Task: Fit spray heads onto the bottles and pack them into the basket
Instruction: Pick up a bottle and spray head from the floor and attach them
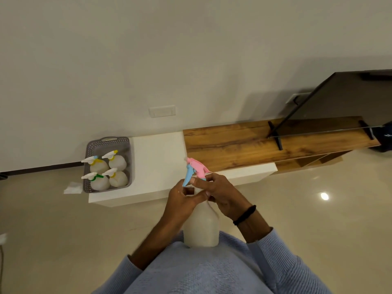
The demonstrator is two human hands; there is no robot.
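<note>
The fitting step is in hand. A white bottle (201,228) is held upright against the front of a blue sweater (212,272), clear of the tabletop (157,158), and a pink and blue spray head (195,170) is seated at its neck. The left hand (182,198) is curled round the neck just below the head, and the right hand (222,195) is pinched on the head's collar; the two hands are touching. Whether the collar is already threaded tight cannot be told, since it is hidden under the hands. At the left end of the tabletop a grey basket (108,140) is set, and four packed bottles (117,162) with heads fitted are stood in it, filling most of its floor. For the next move, the collar is probably to be twisted home while the neck is steadied. The bottle is then to be carried well to the left and a gap found among the four, which looks tight.
</note>
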